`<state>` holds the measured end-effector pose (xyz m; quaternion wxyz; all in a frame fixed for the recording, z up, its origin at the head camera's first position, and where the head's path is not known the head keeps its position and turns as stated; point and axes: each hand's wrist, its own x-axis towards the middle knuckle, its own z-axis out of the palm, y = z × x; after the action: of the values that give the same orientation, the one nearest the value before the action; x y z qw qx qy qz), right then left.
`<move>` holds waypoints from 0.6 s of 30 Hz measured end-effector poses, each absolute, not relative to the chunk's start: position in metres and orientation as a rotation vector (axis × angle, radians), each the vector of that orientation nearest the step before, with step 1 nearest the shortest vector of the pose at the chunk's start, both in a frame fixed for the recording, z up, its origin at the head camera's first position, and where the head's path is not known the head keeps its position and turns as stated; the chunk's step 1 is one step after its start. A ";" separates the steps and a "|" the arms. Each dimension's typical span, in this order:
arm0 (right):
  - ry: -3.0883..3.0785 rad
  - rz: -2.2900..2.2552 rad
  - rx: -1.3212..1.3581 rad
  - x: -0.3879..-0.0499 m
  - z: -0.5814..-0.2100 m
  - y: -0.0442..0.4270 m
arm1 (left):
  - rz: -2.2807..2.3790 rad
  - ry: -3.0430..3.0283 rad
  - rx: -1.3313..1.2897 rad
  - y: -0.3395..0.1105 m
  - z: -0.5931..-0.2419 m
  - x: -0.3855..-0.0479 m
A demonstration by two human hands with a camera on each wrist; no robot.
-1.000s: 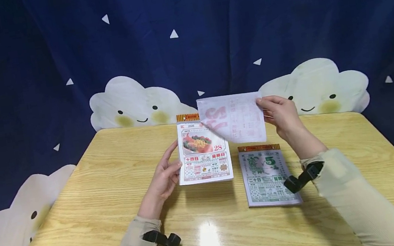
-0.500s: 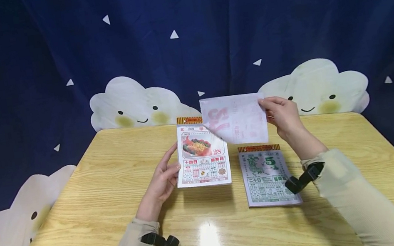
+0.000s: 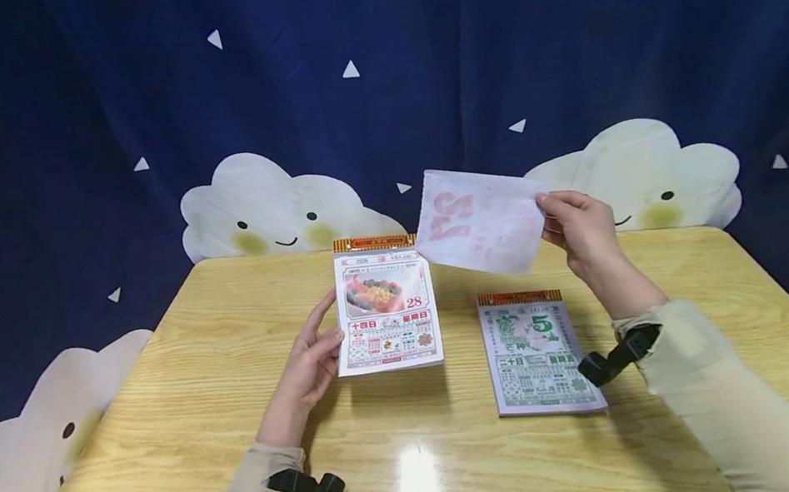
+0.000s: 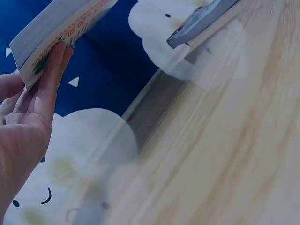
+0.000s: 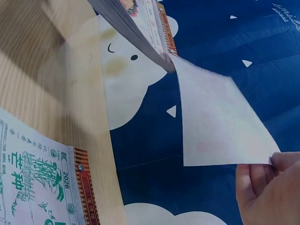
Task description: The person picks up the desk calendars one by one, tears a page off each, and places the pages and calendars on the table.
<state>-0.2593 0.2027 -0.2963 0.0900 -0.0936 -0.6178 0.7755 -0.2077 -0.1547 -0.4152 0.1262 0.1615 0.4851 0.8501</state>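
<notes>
A tear-off calendar with a food picture and a red 28 is held above the table by my left hand, thumb on its front left edge and fingers behind, as the left wrist view shows. My right hand pinches the lower edge of a thin calendar page, its pale back toward me with red print showing through. One corner of the page meets the calendar's top right corner; I cannot tell whether it is still joined there. A second calendar with a green 5 lies on the table beneath my right wrist.
The wooden table ends at a dark blue curtain printed with white clouds and triangles. A black strap with a small camera is on the left wrist, and another strap is on the right.
The page has swung away to the upper right and tilted, so it uncovers the calendar's front. The held calendar has moved left with my left hand. The green calendar stays put.
</notes>
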 end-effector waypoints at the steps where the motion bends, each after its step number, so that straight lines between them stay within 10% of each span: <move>1: -1.819 2.315 -0.283 -0.259 -0.297 0.203 | 2.474 1.414 0.471 -0.156 -0.415 -0.207; 18: -1.683 2.310 -0.350 -0.258 -0.296 0.206 | 2.516 1.426 0.442 -0.173 -0.419 -0.205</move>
<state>-0.2580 0.2062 -0.2961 0.1306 -0.1206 -0.5793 0.7955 -0.2054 -0.1733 -0.4186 0.1079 0.1503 0.4845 0.8550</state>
